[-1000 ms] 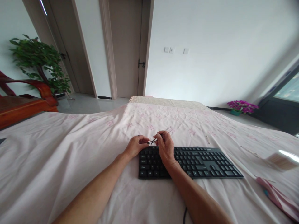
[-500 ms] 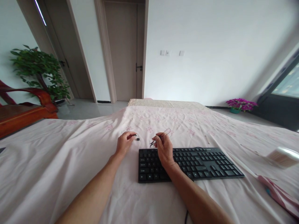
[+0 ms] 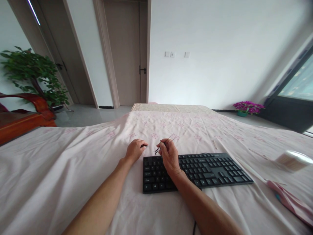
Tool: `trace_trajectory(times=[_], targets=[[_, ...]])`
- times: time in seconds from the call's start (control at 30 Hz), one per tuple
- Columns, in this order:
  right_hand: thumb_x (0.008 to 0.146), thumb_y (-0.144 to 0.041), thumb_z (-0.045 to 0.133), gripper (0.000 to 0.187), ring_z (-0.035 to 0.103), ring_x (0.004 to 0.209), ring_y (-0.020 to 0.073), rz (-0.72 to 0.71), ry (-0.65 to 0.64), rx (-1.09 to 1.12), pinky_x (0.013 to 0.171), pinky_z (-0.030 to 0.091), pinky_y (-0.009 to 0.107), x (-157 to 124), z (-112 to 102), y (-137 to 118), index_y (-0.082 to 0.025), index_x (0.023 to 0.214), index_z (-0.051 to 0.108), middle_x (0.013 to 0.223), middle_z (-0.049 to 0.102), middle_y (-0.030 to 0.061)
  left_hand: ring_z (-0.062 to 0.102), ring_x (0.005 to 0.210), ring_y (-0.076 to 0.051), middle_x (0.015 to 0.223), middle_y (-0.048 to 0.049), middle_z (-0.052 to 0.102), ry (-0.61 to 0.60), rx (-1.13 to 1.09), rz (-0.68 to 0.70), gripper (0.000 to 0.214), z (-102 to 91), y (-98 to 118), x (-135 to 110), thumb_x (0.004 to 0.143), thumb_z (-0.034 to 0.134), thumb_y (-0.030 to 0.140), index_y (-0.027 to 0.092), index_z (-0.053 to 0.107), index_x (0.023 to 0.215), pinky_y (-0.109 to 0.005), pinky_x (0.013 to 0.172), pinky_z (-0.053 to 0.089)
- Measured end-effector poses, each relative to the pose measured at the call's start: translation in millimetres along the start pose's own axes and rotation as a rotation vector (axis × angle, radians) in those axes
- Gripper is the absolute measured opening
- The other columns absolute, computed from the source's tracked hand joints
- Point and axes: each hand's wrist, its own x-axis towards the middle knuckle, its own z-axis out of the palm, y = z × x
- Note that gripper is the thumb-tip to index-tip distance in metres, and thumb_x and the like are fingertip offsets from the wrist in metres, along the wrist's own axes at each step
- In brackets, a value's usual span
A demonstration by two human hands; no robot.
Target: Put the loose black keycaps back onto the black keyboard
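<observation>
My left hand is closed in a pinch just off the keyboard's far left corner. At its fingertips is a small black piece, perhaps a keycap; its shape is partly hidden. My right hand is closed round a thin wire tool that looks like a wire keycap puller. Dark prongs stick out on its left, and a thin wire loop points away beyond the knuckles. Under the right hand and wrist lies a black keyboard, whose left-middle keys are hidden by them.
A pale pink flowered cloth covers the surface. To the right are a cotton swab, a clear tub of swabs and a pink fabric item. A black cable runs toward me beside my right forearm.
My left hand has moved slightly right and down, over where a small black piece lay apart on the cloth. The right hand keeps its hold on the wire tool. The view has shifted slightly.
</observation>
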Motion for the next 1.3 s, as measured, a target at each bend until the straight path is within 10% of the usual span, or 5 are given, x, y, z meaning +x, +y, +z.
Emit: trace_trajectory(times=[0.97, 1.3], targets=[[0.087, -0.042, 0.051, 0.025, 0.055, 0.056, 0.0109, 0.036, -0.012, 0.040, 0.057, 0.048, 0.024, 0, -1, -6, -0.020, 0.099, 0.053, 0.080, 0.066, 0.0015, 0.058, 0.101, -0.019, 0.104, -0.0045, 0.067, 0.088, -0.029, -0.033, 0.028, -10.8, 7, -7, 0.078, 0.061, 0.022, 0.022, 0.067, 0.105, -0.031, 0.093, 0.044], [0.087, -0.044, 0.052, 0.029, 0.057, 0.059, 0.0125, -0.026, -0.059, -0.089, 0.060, 0.049, 0.026, 11, -21, -15, -0.020, 0.102, 0.055, 0.077, 0.067, 0.0025, 0.061, 0.082, -0.013, 0.094, -0.0027, 0.068, 0.058, -0.410, -0.034, 0.028, -18.7, 52, -24, 0.089, 0.047, 0.036, 0.021, 0.071, 0.093, -0.023, 0.075, 0.048]])
